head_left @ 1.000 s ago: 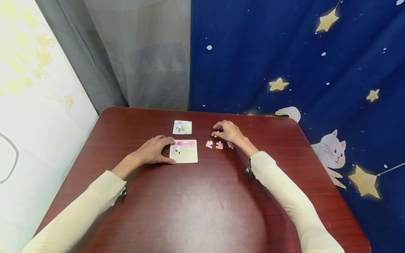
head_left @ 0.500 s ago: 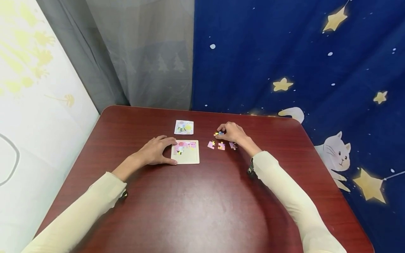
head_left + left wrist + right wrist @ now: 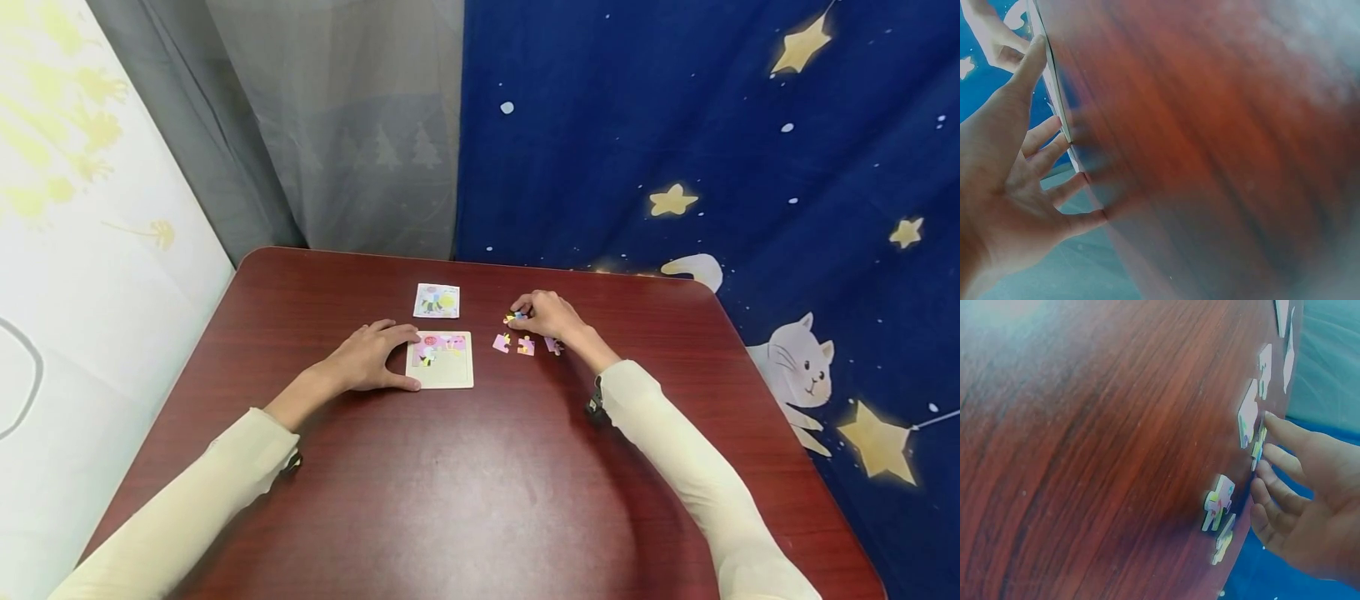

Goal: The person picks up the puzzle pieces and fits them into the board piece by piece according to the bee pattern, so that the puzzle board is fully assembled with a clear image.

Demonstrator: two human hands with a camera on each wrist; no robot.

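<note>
My left hand (image 3: 366, 358) rests at the left side of a cream puzzle tray (image 3: 456, 375), thumb at its near corner and a finger at its far corner. In the left wrist view, those fingers (image 3: 1079, 223) are straight and spread. Several pink and bee-patterned pieces fill the tray's upper left part. Toward the right, my right hand (image 3: 551, 315) pinches a yellow-and-blue puzzle piece (image 3: 1259, 449) between thumb and fingertips, low over the table. Loose pink pieces lie close by: one at left (image 3: 501, 342), one in the middle (image 3: 526, 346) and one under the wrist (image 3: 552, 344).
A small bee picture card (image 3: 437, 301) lies behind the tray. The dark red wooden table (image 3: 450, 483) ends at a grey curtain (image 3: 360, 167) and a blue starry curtain (image 3: 570, 150). The right wrist view shows another small piece (image 3: 1224, 540) near the table's edge.
My right fingers have closed in on the yellow-and-blue piece, and more of its picture shows than a second ago. The left hand and the tray hold still; the head view shifted slightly.
</note>
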